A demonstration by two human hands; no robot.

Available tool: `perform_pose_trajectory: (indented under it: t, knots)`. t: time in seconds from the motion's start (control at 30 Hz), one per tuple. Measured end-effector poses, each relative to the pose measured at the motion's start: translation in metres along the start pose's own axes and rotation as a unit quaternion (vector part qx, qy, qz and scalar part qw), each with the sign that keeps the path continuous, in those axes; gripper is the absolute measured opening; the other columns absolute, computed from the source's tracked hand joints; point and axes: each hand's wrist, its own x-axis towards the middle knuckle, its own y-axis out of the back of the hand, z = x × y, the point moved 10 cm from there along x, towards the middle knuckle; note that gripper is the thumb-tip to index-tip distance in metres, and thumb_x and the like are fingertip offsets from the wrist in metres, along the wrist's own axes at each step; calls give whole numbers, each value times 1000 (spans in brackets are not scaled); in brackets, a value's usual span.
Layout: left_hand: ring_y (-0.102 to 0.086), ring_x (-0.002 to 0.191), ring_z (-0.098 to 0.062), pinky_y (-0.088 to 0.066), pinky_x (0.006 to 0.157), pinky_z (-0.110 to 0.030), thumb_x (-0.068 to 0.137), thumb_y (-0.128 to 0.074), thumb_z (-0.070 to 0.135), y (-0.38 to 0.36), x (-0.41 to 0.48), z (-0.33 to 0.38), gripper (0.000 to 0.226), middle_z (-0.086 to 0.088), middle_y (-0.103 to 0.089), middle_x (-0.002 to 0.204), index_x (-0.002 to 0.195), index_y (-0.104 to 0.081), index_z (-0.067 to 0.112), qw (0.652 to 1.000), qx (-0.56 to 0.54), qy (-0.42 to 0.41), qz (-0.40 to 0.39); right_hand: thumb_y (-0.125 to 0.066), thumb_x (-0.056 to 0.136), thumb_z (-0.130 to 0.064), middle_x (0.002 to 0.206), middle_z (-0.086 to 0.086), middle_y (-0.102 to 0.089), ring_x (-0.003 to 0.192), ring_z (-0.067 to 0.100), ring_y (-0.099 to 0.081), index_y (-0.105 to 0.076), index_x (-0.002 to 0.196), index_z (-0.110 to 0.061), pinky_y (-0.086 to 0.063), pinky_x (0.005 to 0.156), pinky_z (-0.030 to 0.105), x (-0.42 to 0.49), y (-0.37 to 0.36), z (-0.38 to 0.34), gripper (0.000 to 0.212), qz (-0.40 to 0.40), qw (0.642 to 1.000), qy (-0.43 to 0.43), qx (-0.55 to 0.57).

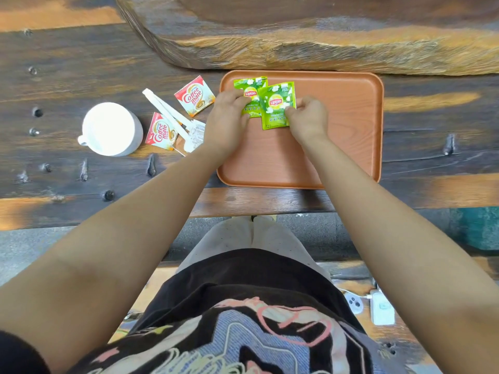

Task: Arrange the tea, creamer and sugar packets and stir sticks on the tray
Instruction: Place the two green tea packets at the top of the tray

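An orange tray (348,125) lies on the dark wooden table. Two green tea packets overlap in its far left corner. My left hand (226,117) grips the left tea packet (249,86). My right hand (309,117) pinches the right tea packet (276,103), which lies partly over the other. Left of the tray on the table lie two red-and-white creamer packets (194,95) (161,132), two white wrapped stir sticks (164,110) and small white sugar packets (196,133), partly hidden by my left wrist.
A white cup (110,128) stands on the table, left of the creamer packets. A thick raised wooden slab (297,41) runs just behind the tray. The table's near edge is close below the tray.
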Motion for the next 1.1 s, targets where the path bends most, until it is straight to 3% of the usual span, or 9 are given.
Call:
perform_pose_trajectory:
  t: [0.07, 0.3, 0.67, 0.77, 0.87, 1.1]
  knots:
    - [-39, 130, -32, -23, 111, -31, 86, -52, 9, 0, -1, 1, 40, -16, -49, 137, 125, -54, 5, 1000, 5, -2, 0, -52, 89, -19, 115, 15, -66, 107, 31, -59, -62, 107, -4, -44, 84, 33, -2, 6, -2, 25, 26, 999, 1, -41]
    - [-38, 131, -30, -22, 110, -29, 85, -52, 9, -1, 0, -2, 40, -15, -48, 138, 126, -54, 6, 1000, 7, 0, -9, -50, 91, -23, 126, 15, -55, 121, 31, -46, -53, 117, -5, -34, 102, 35, -1, 10, -10, 32, 86, 990, 16, -110]
    - [-40, 130, -30, -24, 109, -29, 85, -53, 7, 1, 0, -3, 39, -15, -49, 138, 124, -56, 5, 1000, 1, -1, -12, -50, 90, -30, 129, 14, -50, 124, 31, -43, -45, 120, -5, -35, 101, 40, -3, 13, -15, 39, 124, 976, 38, -172]
    - [-40, 130, -30, -24, 109, -29, 85, -53, 7, 1, 0, -3, 39, -14, -50, 137, 124, -56, 6, 1000, 1, -1, -13, -48, 88, -29, 124, 13, -51, 120, 31, -43, -50, 117, -9, -34, 97, 42, -12, 7, -37, 35, 113, 961, 171, -188]
    - [-40, 129, -30, -24, 109, -29, 85, -53, 8, 1, -1, -3, 38, -14, -50, 137, 124, -56, 6, 1000, -1, -5, -11, -51, 87, -26, 127, 9, -51, 120, 29, -42, -53, 123, -18, -33, 96, 39, -23, -21, -52, 37, 15, 925, 308, -222]
    - [-39, 130, -29, -23, 109, -29, 86, -53, 8, 2, 0, -2, 39, -14, -49, 138, 125, -55, 6, 1000, 5, -5, -15, -53, 88, -30, 129, 7, -48, 122, 28, -40, -53, 124, -21, -31, 98, 38, -13, -19, -47, 37, 42, 936, 270, -224]
